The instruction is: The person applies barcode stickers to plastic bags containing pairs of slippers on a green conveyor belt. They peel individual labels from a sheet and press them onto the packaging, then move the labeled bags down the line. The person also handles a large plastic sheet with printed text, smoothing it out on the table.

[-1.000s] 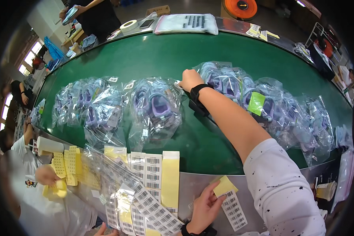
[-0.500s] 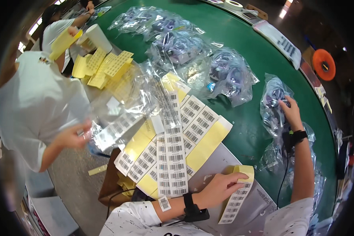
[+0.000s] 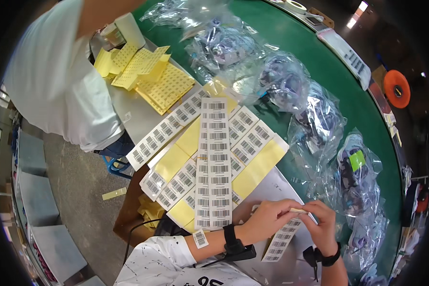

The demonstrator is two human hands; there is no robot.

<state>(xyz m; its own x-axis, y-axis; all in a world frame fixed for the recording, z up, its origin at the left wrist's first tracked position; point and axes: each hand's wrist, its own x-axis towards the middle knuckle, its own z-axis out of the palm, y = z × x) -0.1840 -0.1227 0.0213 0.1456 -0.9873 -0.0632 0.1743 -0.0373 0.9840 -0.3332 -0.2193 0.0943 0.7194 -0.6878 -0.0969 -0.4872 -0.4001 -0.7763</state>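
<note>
In front of me my left hand [image 3: 267, 221] pinches the folded upper end of a strip of barcode labels [image 3: 280, 244]. My right hand [image 3: 323, 228] meets it there, thumb and fingertips closed on the same end. Its free length slants down over the grey board. A single barcode label [image 3: 200, 238] sticks to my left forearm near the wrist strap. Left of my hands, more barcode label strips [image 3: 219, 167] lie across sheets of labels with yellow backing [image 3: 257, 169]. What exactly lies between my fingertips is partly hidden.
Clear bags with bluish-purple contents [image 3: 285, 81] run along the green table [image 3: 338, 62]; one carries a bright green patch [image 3: 357, 161]. Yellow backing sheets [image 3: 164, 88] are heaped at the far left, beside a co-worker in a white shirt [image 3: 64, 81]. An open brown box [image 3: 128, 214] stands below.
My right hand has left the bag at the right and come to the label strip in my left hand. The co-worker's arm has swung up, and the clear bag there has gone from the labels.
</note>
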